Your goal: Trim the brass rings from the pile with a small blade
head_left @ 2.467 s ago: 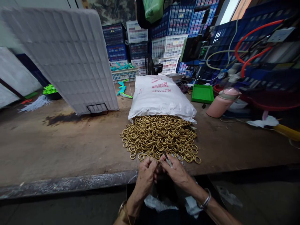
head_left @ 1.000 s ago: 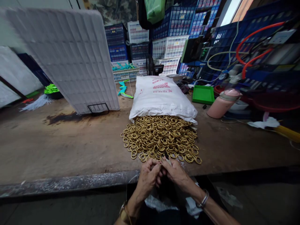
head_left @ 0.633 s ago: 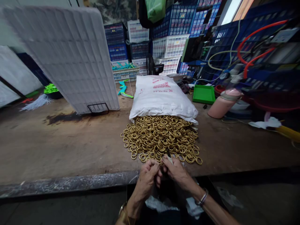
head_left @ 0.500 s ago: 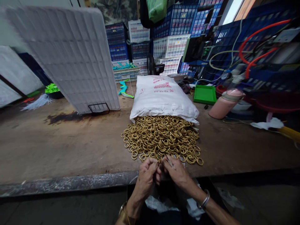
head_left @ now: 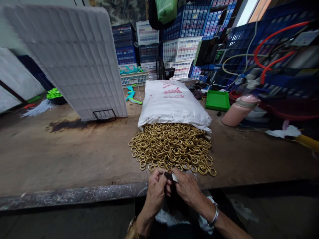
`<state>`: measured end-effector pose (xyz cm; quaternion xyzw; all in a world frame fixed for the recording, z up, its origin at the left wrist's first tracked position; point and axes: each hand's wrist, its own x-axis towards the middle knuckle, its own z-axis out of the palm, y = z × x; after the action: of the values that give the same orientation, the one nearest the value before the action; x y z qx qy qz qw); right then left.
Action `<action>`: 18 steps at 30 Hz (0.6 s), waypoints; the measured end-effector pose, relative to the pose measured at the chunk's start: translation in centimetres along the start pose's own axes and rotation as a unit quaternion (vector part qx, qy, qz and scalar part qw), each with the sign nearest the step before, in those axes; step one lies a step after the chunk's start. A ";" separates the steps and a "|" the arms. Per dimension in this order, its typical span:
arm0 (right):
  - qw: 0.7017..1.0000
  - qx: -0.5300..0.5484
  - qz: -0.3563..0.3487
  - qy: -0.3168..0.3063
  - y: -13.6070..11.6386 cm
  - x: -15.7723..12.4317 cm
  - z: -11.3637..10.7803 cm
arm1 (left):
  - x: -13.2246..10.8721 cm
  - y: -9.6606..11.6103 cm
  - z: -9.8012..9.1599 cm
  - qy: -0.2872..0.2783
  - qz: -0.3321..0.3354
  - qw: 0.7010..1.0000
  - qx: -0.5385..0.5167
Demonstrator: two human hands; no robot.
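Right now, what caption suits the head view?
Right fingers hold a dark-tipped tool beside left fingers, near golden rings.

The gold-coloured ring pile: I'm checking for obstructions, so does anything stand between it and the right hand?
Nothing visible stands between the right hand and the near edge of the gold-coloured ring pile; the white sack lies at the pile's far side.

Small dark-tipped tool (head_left: pixel 168 176) swung round: half a second ago it pointed forward from the right hand (head_left: pixel 187 187) toward the rings (head_left: pixel 171 142); now its dark end points left, across the fingertips of the left hand (head_left: pixel 156 187). Right hand turned over with it, back more upward, knuckles closer in. Right wrist and bracelet (head_left: pixel 215 215) shifted slightly inward.
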<state>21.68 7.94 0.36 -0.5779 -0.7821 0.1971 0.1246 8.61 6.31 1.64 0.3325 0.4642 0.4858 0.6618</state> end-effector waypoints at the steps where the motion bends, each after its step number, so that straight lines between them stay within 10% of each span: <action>1: 1.000 -0.010 0.000 0.002 0.0 0.0 0.0 | -0.1 0.0 0.1 0.004 0.007 1.000 0.011; 18: 0.993 -0.103 0.055 -0.017 -0.4 1.9 -1.0 | -4.0 2.4 -2.0 0.009 0.021 1.000 -0.002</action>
<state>21.23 9.83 1.39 -0.6261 -0.7675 0.1320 0.0398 5.58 3.27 4.28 0.3362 0.4624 0.5035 0.6477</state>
